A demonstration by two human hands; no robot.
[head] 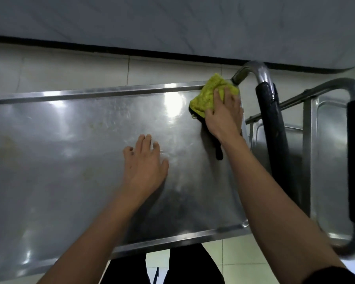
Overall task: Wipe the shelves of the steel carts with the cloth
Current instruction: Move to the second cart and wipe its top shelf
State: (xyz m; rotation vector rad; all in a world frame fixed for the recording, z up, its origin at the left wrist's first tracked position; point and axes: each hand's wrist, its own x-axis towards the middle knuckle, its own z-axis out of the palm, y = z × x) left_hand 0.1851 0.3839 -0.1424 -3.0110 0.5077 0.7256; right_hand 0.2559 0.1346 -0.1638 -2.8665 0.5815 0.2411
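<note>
The top shelf of a steel cart [70,152] fills the middle of the view, shiny and smeared. A yellow-green cloth [207,95] with a dark underside lies at its far right corner, by the cart's handle post. My right hand [223,115] presses flat on the cloth, fingers spread over it. Near the shelf's middle my left hand [146,165] rests flat on the bare steel, holding nothing.
The cart's handle [268,119] with a black foam grip rises at the right end. A second steel cart [332,150] with its own black-gripped handle stands close on the right. A grey wall with a dark baseboard runs behind; tiled floor and my dark trousers show below.
</note>
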